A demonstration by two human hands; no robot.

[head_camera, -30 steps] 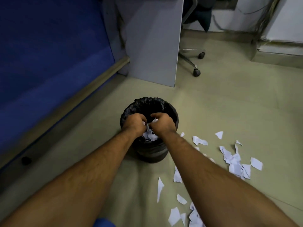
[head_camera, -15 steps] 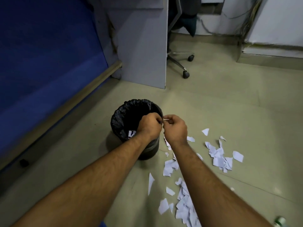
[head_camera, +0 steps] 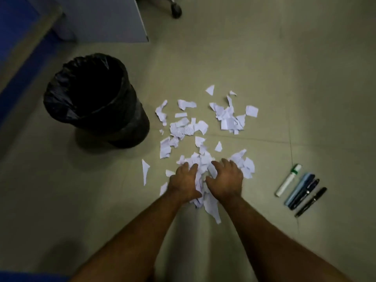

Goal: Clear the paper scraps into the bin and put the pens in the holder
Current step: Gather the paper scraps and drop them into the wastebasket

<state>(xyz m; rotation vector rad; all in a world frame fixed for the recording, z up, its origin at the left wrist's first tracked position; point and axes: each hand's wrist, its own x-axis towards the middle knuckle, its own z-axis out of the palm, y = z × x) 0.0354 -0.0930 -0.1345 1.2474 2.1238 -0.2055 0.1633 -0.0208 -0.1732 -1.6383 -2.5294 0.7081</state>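
Both hands now off the bin (head_camera: 95,98), left hand (head_camera: 184,181) and right hand (head_camera: 224,180) open-gripped, palms down on paper scraps (head_camera: 200,165).

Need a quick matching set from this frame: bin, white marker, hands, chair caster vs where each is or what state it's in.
Things:
1. bin
2. white marker
3. left hand and right hand
4. chair caster

Places or states:
A. far right on the floor, beside the dark pens
B. top edge of view
C. lined with a black bag, left of the scraps
D. pressed onto the nearest heap of paper scraps

Pairs: 1-C, 2-A, 3-D, 4-B
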